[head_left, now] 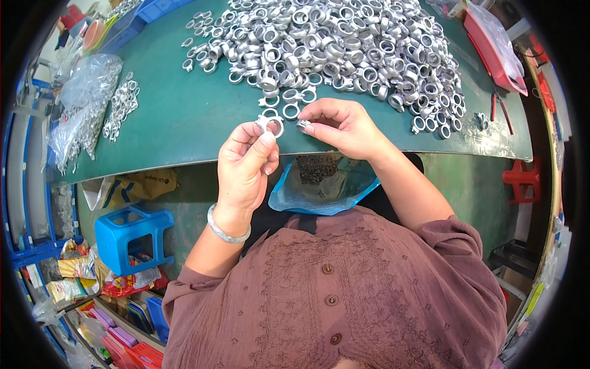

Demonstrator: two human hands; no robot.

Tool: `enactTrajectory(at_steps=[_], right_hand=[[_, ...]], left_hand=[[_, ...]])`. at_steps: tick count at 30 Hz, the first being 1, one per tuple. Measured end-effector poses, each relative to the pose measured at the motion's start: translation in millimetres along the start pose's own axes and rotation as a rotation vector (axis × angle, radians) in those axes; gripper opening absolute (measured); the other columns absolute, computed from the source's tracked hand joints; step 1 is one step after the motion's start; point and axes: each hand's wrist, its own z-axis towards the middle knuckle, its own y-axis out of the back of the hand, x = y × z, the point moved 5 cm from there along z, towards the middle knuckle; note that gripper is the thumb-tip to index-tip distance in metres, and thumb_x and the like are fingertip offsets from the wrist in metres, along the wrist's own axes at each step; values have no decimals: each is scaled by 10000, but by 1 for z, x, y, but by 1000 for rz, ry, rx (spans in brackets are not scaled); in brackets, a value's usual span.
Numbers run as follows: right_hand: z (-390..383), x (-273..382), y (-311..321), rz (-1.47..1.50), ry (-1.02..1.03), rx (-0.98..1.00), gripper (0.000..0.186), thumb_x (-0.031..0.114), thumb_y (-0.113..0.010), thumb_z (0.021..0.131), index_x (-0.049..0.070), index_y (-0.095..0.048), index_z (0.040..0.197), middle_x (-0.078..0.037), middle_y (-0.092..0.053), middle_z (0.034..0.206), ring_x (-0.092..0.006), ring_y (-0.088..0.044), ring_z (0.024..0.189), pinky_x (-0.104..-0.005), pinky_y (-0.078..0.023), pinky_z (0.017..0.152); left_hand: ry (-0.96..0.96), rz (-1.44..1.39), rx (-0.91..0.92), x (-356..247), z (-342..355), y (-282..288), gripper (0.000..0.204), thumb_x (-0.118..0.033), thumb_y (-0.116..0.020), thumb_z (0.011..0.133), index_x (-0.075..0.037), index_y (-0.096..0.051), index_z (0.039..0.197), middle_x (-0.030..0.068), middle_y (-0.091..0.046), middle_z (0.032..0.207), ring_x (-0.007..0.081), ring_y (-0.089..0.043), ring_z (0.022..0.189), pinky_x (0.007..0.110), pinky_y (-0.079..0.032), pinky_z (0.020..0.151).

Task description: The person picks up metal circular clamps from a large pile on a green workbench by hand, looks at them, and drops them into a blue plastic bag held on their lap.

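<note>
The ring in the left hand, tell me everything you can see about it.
The ring is a small silver-grey band that looks like metal, with an open round hole through it and a small tab at one side. It is pinched between the thumb and forefinger of the left hand, held up on edge above the near rim of the green table. Only those fingertips touch it. The right hand holds a smaller part just beside it, apart. Finer detail is too small to tell.

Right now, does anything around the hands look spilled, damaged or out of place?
Nothing stands out. The left hand pinches one metal ring, the right hand a small part, beside the ring pile on the green table.
</note>
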Motion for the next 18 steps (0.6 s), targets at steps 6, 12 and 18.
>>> enactTrajectory(at_steps=[6, 12, 18], right_hand=[[1, -2, -1, -20, -4, -22, 186, 77, -599, 768, -2, -601, 936, -36, -609, 827, -85, -556, 755, -227, -452, 691], [1, 9, -1, -350, 154, -120, 180, 51, -587, 746, 16, -599, 922, -57, -569, 793, -116, -541, 643, -237, -440, 584], [-7, 33, 8, -498, 204, -249, 218, 41, -597, 706, 32, -583, 924, -48, -530, 859, -124, -466, 536, -232, -405, 516]], left_hand=[[9, 3, 10, -1, -3, -1, 75, -101, -567, 821, -65, -521, 869, 67, -557, 931, 62, -458, 604, 152, -345, 470], [22, 55, 41, -6, -6, -4, 82, -90, -555, 824, -42, -518, 878, 90, -566, 904, 58, -456, 571, 149, -331, 453], [117, 215, 171, -5, -14, -19, 90, -74, -552, 821, -16, -524, 884, 81, -586, 853, 40, -455, 542, 138, -310, 427]])
